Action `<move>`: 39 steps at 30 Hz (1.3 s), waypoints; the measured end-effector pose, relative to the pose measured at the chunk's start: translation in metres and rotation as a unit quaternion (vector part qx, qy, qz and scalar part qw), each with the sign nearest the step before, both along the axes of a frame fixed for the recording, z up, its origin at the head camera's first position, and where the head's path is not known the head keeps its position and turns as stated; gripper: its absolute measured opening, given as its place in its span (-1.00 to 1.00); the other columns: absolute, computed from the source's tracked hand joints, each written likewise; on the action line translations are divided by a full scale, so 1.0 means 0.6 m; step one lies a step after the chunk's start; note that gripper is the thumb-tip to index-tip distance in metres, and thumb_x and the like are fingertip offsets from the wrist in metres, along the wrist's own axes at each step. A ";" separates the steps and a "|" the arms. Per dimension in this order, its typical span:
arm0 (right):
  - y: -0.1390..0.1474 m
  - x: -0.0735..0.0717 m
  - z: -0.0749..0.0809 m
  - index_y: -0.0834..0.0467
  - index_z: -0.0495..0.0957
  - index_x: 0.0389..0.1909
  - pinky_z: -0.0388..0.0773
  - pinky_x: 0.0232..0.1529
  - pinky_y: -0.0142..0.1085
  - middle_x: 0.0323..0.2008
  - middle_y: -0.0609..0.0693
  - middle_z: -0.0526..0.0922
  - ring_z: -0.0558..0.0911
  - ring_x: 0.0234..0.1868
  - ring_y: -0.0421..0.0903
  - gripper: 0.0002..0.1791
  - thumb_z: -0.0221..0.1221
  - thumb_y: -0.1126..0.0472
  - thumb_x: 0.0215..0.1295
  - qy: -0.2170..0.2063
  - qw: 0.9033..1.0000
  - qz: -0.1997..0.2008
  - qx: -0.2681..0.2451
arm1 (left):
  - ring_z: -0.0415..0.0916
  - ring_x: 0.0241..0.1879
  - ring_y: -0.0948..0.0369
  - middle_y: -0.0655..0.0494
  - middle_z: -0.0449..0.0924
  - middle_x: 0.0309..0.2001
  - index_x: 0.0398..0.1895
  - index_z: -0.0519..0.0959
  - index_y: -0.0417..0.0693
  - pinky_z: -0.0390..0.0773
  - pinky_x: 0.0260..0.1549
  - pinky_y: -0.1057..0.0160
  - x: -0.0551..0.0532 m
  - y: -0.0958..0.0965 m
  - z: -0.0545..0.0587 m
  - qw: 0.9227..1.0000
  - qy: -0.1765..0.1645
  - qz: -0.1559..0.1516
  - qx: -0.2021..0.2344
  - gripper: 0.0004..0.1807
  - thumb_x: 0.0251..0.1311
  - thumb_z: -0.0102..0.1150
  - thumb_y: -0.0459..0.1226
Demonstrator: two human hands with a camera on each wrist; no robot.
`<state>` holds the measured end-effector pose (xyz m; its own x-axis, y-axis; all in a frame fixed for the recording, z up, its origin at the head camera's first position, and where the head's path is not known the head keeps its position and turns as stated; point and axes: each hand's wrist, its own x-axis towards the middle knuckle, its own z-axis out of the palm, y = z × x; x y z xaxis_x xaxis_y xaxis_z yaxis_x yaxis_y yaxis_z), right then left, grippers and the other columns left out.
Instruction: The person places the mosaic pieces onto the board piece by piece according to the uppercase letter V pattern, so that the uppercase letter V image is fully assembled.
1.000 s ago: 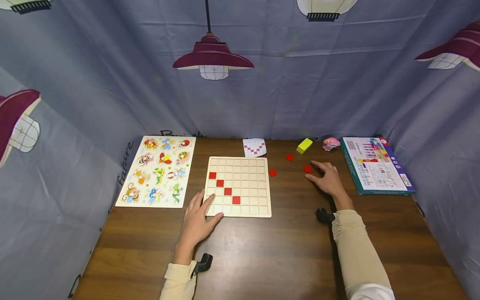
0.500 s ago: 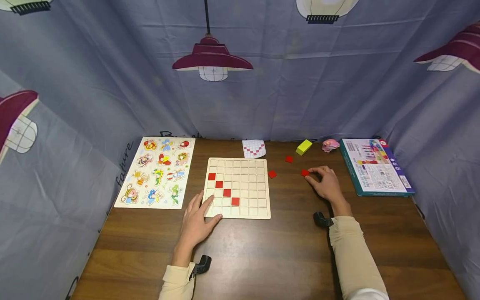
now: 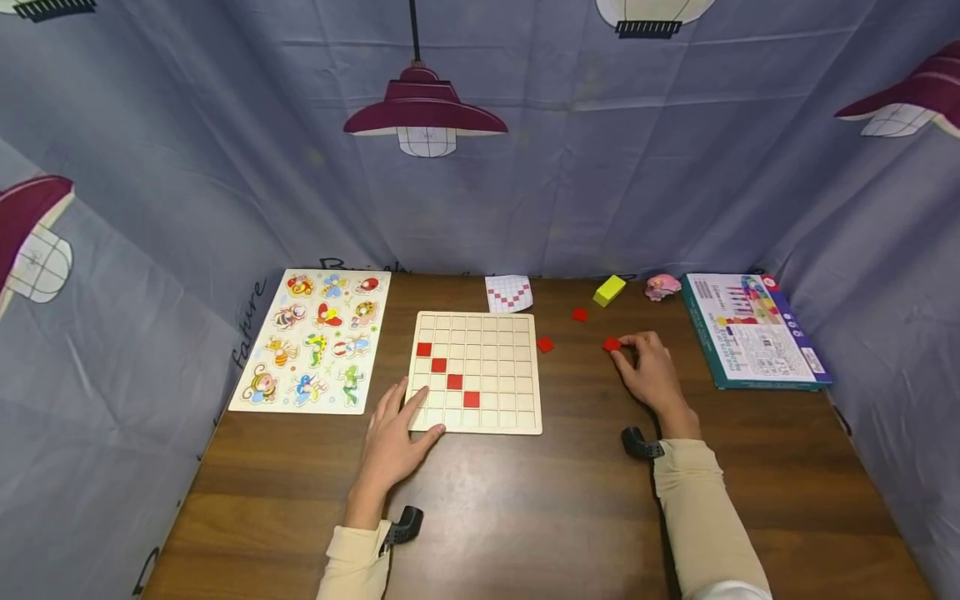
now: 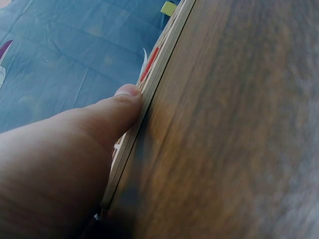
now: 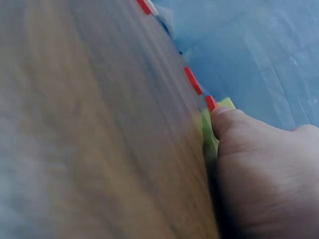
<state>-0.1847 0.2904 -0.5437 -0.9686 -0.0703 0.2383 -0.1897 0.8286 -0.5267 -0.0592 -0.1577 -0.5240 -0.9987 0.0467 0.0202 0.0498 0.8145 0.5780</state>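
A wooden grid board (image 3: 510, 400) lies at the middle of the table, with several red square tiles (image 3: 454, 382) set in its cells in a falling diagonal. My left hand (image 3: 395, 450) rests at the board's lower left corner, fingers spread and fairly straight. In the left wrist view its thumb (image 4: 127, 94) touches the board's edge (image 4: 149, 94). To the right of the board, my right hand (image 3: 654, 375) pinches a loose red tile (image 3: 611, 343) between thumb and fingers, low over the table. Two other loose red tiles lie nearby, one beside the board (image 3: 545, 344).
Behind the board is a pattern card (image 3: 509, 294). A yellow block (image 3: 609, 291), a pink toy (image 3: 662, 287) and a teal-edged box (image 3: 757, 333) line the back right. An insect picture board (image 3: 307, 342) lies at the left. A printed curtain (image 3: 525, 192) hangs behind.
My right hand has closed its thumb and fingers onto the red tile, which has shifted slightly toward me and turned. The left hand stays at the board's corner.
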 end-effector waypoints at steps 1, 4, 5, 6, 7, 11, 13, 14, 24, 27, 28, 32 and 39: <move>-0.003 0.002 0.001 0.31 0.57 0.05 0.33 0.04 0.13 0.03 0.32 0.48 0.49 0.02 0.30 -0.65 0.23 0.13 0.43 -0.001 1.000 0.001 -0.004 | -0.03 0.60 -0.10 -0.06 0.06 0.63 0.51 0.37 0.20 0.13 0.44 -0.37 0.000 0.000 0.000 1.000 0.000 0.000 0.001 -0.20 0.21 0.33 0.14; -0.013 0.013 0.005 0.30 0.58 0.04 0.35 -0.01 0.10 0.03 0.29 0.50 0.51 -0.03 0.26 -0.66 0.23 0.13 0.43 -0.003 1.000 0.010 -0.008 | -0.04 0.60 -0.10 -0.06 0.05 0.63 0.51 0.37 0.20 0.12 0.45 -0.36 0.000 0.000 0.001 1.000 0.000 0.001 0.001 -0.20 0.21 0.33 0.14; -0.018 0.016 0.005 0.31 0.58 0.03 0.37 -0.03 0.08 0.02 0.29 0.51 0.52 -0.04 0.24 -0.67 0.24 0.14 0.42 0.000 1.000 0.015 -0.009 | -0.04 0.60 -0.10 -0.06 0.05 0.63 0.51 0.37 0.19 0.12 0.45 -0.36 0.001 0.000 0.001 1.000 0.000 0.000 0.000 -0.20 0.21 0.33 0.14; -0.023 0.020 0.005 0.31 0.59 0.02 0.38 -0.04 0.06 0.02 0.27 0.52 0.53 -0.06 0.22 -0.68 0.24 0.15 0.42 0.002 1.000 0.019 -0.010 | -0.04 0.60 -0.10 -0.06 0.05 0.63 0.51 0.37 0.19 0.12 0.45 -0.36 0.001 0.000 0.001 1.000 0.000 -0.001 0.001 -0.20 0.21 0.33 0.14; -0.029 0.024 0.006 0.31 0.59 0.01 0.40 -0.05 0.04 0.01 0.27 0.52 0.54 -0.07 0.20 -0.69 0.25 0.17 0.41 0.006 1.000 0.025 -0.013 | -0.04 0.60 -0.10 -0.07 0.05 0.63 0.50 0.37 0.19 0.11 0.45 -0.36 0.001 0.000 0.001 1.000 0.000 -0.001 0.002 -0.20 0.21 0.33 0.14; -0.062 0.034 0.010 0.30 0.59 -0.01 0.45 -0.09 -0.05 -0.03 0.21 0.52 0.53 -0.13 0.09 -0.72 0.28 0.21 0.39 0.015 0.998 0.053 -0.027 | -0.04 0.60 -0.10 -0.07 0.05 0.63 0.50 0.37 0.18 0.10 0.45 -0.36 0.000 0.000 0.001 1.000 0.000 0.001 0.005 -0.20 0.21 0.33 0.14; -0.082 0.036 0.015 0.30 0.59 -0.01 0.47 -0.10 -0.07 -0.04 0.19 0.52 0.53 -0.15 0.05 -0.72 0.28 0.21 0.38 0.016 0.997 0.069 -0.036 | -0.03 0.60 -0.11 -0.07 0.06 0.62 0.50 0.37 0.18 0.10 0.45 -0.36 0.000 0.000 0.000 1.000 0.001 0.003 0.007 -0.20 0.21 0.34 0.13; -0.092 0.037 0.018 0.29 0.60 -0.01 0.48 -0.10 -0.08 -0.04 0.18 0.52 0.52 -0.15 0.04 -0.72 0.29 0.20 0.38 0.015 0.996 0.076 -0.039 | -0.03 0.60 -0.10 -0.07 0.06 0.62 0.51 0.37 0.18 0.10 0.46 -0.36 0.000 0.000 0.000 1.000 0.000 0.004 0.007 -0.20 0.21 0.34 0.14; -0.173 0.042 0.046 0.24 0.60 0.00 0.53 -0.06 -0.08 -0.02 0.11 0.53 0.52 -0.13 0.00 -0.70 0.31 0.16 0.37 0.006 0.989 0.143 -0.033 | -0.04 0.61 -0.09 -0.05 0.06 0.63 0.50 0.37 0.20 0.12 0.45 -0.35 0.000 0.000 -0.001 1.000 0.003 -0.001 0.002 -0.21 0.22 0.33 0.15; -0.193 0.043 0.048 0.23 0.61 -0.01 0.53 -0.06 -0.10 -0.03 0.09 0.55 0.51 -0.13 -0.02 -0.71 0.32 0.16 0.35 0.006 0.986 0.163 -0.022 | -0.04 0.61 -0.09 -0.04 0.05 0.63 0.51 0.37 0.20 0.11 0.45 -0.35 0.000 -0.001 -0.002 1.000 0.003 -0.001 0.004 -0.20 0.21 0.33 0.14; -0.199 0.043 0.048 0.21 0.61 -0.02 0.53 -0.06 -0.11 -0.04 0.07 0.55 0.50 -0.14 -0.04 -0.72 0.33 0.16 0.35 0.006 0.986 0.169 -0.017 | -0.04 0.61 -0.09 -0.04 0.05 0.63 0.51 0.37 0.20 0.11 0.46 -0.35 0.000 -0.001 -0.002 1.000 0.002 -0.001 0.005 -0.20 0.21 0.34 0.14; -0.227 0.043 0.048 0.15 0.63 -0.05 0.51 -0.07 -0.14 -0.06 0.02 0.57 0.49 -0.14 -0.07 -0.75 0.34 0.12 0.34 0.013 0.980 0.196 0.007 | -0.05 0.61 -0.09 -0.04 0.04 0.63 0.51 0.36 0.20 0.11 0.45 -0.36 -0.001 -0.001 -0.002 1.000 0.000 0.000 0.007 -0.20 0.21 0.33 0.14; -0.265 0.044 0.045 0.12 0.64 -0.07 0.54 0.09 -0.05 -0.05 0.00 0.56 0.57 -0.04 -0.04 -0.73 0.30 0.03 0.37 0.011 0.971 0.234 0.050 | -0.05 0.61 -0.09 -0.04 0.04 0.63 0.52 0.36 0.20 0.11 0.45 -0.36 -0.001 0.000 -0.002 1.000 -0.004 0.001 0.005 -0.19 0.21 0.33 0.15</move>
